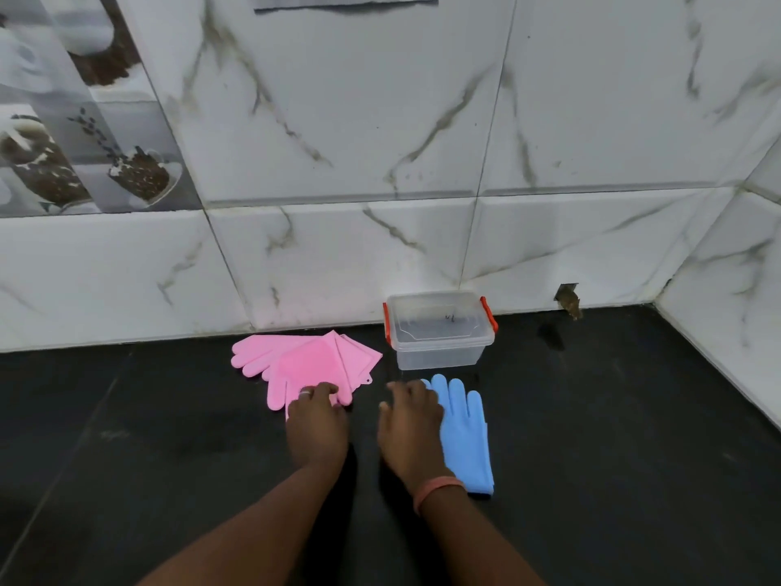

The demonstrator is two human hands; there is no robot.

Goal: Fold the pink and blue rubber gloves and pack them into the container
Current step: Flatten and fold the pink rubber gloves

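The pink rubber gloves lie in a loose pile on the black counter, fingers pointing left and down. My left hand rests on the pile's near edge, its fingertips touching the pink rubber. The blue gloves lie flat to the right, fingers pointing away from me. My right hand hovers with relaxed fingers at the blue gloves' left side and covers part of them. The clear plastic container with red side latches stands behind, against the wall, its clear lid on.
The black counter meets a white marble-tiled wall at the back and another at the right. A small hole with a brown stain sits at the wall's base, right of the container.
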